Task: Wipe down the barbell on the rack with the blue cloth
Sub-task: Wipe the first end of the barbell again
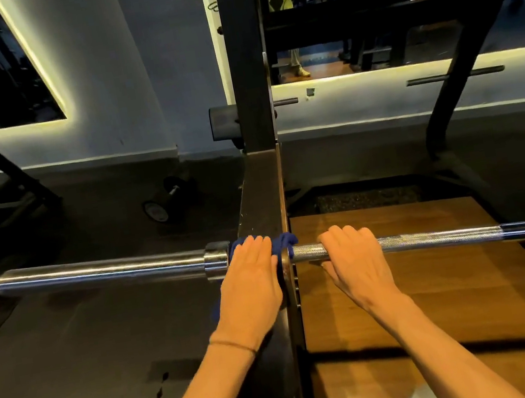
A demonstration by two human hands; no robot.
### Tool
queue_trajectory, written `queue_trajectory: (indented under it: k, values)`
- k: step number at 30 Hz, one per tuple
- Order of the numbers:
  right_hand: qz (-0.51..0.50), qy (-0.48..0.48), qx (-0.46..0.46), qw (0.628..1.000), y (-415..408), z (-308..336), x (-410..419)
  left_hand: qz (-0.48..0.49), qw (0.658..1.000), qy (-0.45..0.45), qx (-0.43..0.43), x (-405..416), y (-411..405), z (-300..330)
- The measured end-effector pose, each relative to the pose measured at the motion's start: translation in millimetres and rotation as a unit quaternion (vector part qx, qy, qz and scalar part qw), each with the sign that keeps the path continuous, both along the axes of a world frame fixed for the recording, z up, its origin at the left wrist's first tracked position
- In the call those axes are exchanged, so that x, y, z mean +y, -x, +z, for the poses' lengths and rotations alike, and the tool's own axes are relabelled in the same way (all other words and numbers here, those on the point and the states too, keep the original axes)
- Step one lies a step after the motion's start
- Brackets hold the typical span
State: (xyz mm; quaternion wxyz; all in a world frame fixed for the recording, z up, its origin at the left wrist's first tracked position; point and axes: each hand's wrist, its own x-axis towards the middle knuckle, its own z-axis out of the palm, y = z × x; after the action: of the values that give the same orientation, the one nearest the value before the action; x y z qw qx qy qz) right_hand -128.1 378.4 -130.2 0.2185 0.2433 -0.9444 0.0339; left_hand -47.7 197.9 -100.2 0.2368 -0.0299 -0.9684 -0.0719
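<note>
A chrome barbell [103, 272] lies across the black rack upright [264, 198], its smooth sleeve to the left and its knurled shaft to the right. My left hand [250, 280] lies over the blue cloth [284, 242], holding it on the bar just right of the sleeve collar, beside the upright. The cloth shows above my fingers and hangs a little below my palm. My right hand [355, 252] grips the knurled shaft just right of the upright, fingers curled over the top.
A wooden platform [443, 290] lies under the right side. Dark rubber floor spreads on the left, with a dumbbell [167, 197] lying near the wall. Another black frame leg [452, 97] slants at the right. Mirrors line the lit wall.
</note>
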Motion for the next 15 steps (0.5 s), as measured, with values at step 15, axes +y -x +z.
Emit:
queue_trajectory:
  k: [15]
  values:
    - [0.025, 0.055, 0.057, 0.997, -4.4, -10.7, 3.8, 0.066, 0.997, 0.030, -0.028, 14.2, -1.5, -9.2]
